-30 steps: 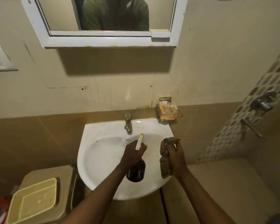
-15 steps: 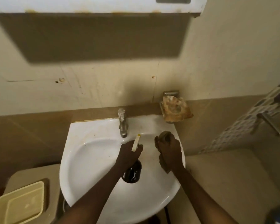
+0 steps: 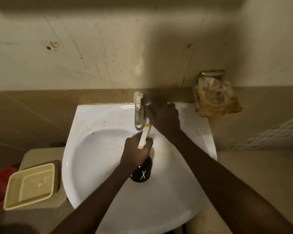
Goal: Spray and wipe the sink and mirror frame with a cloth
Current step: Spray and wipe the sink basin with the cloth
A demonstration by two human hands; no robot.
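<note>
Black spray bottle (image 3: 142, 173), white scissors logo, gripped in left hand (image 3: 136, 153)

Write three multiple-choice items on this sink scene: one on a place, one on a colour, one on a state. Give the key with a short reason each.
1. Where does the right hand rest?
A. on the back ledge of the white ceramic sink, right of the metal tap
B. on the cream plastic tray
C. inside the wall-mounted soap dish

2. What colour is the body of the spray bottle?
A. white
B. black
C. red

3. What is the left hand doing?
A. hanging open
B. pressing flat on the sink rim
C. gripping the spray bottle

Key: 1 A, the hand lies on the ledge beside the tap. 2 B, the bottle body is black with a small white mark. 3 C, the fingers curl round the bottle's neck over the basin.
</note>
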